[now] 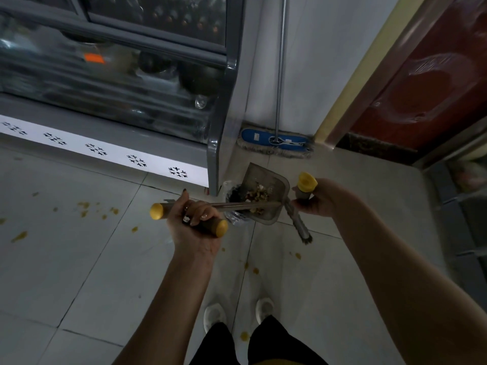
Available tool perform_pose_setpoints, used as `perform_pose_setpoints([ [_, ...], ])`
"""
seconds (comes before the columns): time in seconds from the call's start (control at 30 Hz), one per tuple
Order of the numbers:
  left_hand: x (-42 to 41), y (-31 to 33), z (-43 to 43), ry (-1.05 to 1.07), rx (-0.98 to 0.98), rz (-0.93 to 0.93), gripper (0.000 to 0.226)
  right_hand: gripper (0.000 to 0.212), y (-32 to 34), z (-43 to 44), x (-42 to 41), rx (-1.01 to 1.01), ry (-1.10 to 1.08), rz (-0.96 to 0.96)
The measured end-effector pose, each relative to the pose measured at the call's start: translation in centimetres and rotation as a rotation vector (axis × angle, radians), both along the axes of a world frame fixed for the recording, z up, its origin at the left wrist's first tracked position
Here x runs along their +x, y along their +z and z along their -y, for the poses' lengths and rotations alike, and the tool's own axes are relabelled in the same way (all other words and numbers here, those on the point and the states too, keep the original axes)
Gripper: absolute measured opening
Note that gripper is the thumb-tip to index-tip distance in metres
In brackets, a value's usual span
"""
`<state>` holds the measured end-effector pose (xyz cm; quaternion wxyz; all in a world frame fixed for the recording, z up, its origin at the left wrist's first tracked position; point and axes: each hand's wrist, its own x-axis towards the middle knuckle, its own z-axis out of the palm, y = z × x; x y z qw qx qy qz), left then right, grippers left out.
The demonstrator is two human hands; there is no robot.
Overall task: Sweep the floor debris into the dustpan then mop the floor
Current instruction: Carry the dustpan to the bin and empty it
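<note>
Two hands full: the left hand [193, 219] curls its fingers round the handle of the dustpan [266, 180], the right hand [316, 201] wraps fingers round the brush [300, 225], the debris [259, 194] hangs tilted just above the bin [232, 196], and a wobble could spill scraps beside that bin.

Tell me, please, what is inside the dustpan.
A heap of mixed debris lies in the tilted dustpan, gathered toward its lower left edge. The handle crossing the pan covers some of the scraps, so the whole heap cannot be seen.
</note>
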<state>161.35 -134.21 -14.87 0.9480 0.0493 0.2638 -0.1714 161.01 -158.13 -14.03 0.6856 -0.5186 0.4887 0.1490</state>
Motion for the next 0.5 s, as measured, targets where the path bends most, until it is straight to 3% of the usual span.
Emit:
perform_pose_setpoints([
  [0.27, -1.4, -0.3, -1.6, 0.052, 0.083, -0.118, 0.052, 0.026, -0.6, -0.5, 0.3, 0.0, 0.016, -0.003],
  [0.5, -1.8, -0.2, -1.7, 0.025, 0.208, -0.182, 0.037, 0.026, -2.5, -1.5, 0.6, -0.034, 0.058, -0.046],
])
